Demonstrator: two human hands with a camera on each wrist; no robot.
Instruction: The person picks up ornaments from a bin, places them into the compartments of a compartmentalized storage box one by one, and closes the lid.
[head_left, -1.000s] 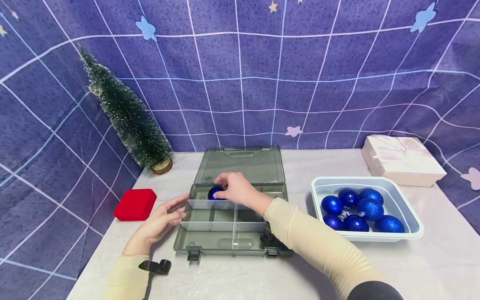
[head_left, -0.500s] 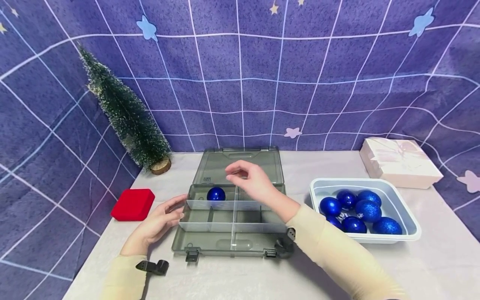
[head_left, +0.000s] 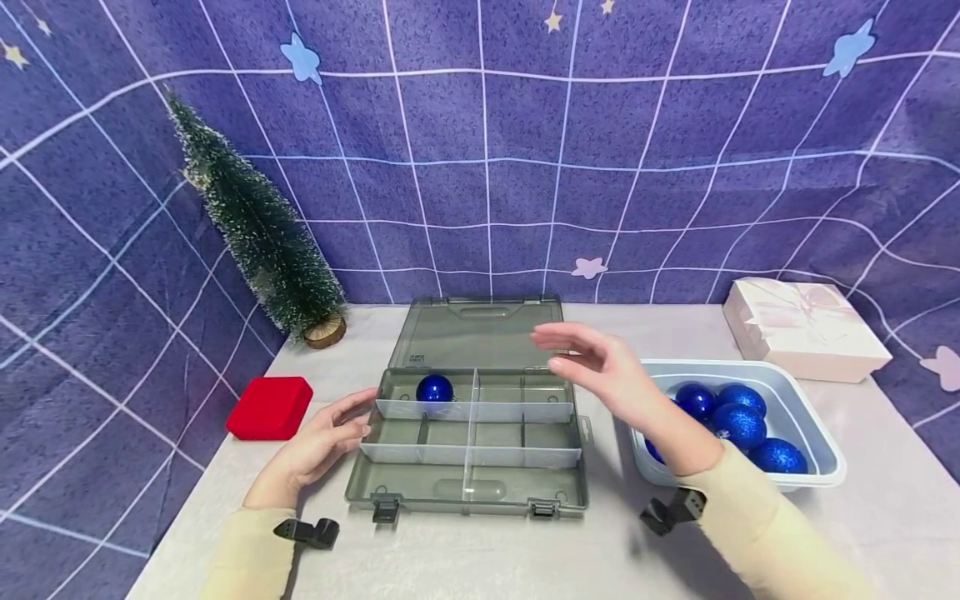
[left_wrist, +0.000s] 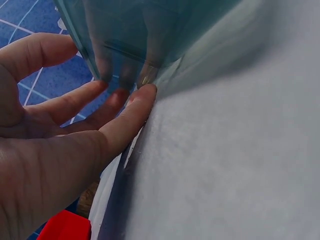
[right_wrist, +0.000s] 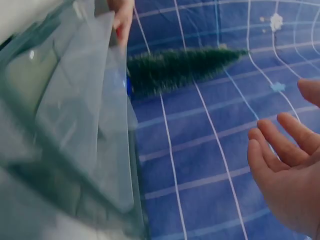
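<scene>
A shiny blue Christmas ball (head_left: pixel 434 390) lies in the back left compartment of a see-through grey organizer box (head_left: pixel 487 502), whose lid is folded back. My left hand (head_left: pixel 322 446) touches the box's left side with loosely bent fingers; in the left wrist view its fingertips (left_wrist: pixel 147 95) meet the dark clear wall. Over the table between the box and a pale blue tub (head_left: pixel 828 454), my right hand (head_left: pixel 611 375) hangs in the air, fingers relaxed and holding nothing. Several more blue balls (head_left: pixel 738 425) lie in the tub, partly hidden by my right forearm.
A small frosted tree (head_left: pixel 258 225) on a wooden base stands at the back left. Near my left hand lies a red box (head_left: pixel 270 408). Behind the tub sits a pale pink gift box (head_left: pixel 806 325). A purple grid cloth (head_left: pixel 517 183) hangs behind everything.
My right hand has let go of the blue Christmas ball in the back left compartment, then lifted and moved right toward the tub. The left hand has stayed at the box.
</scene>
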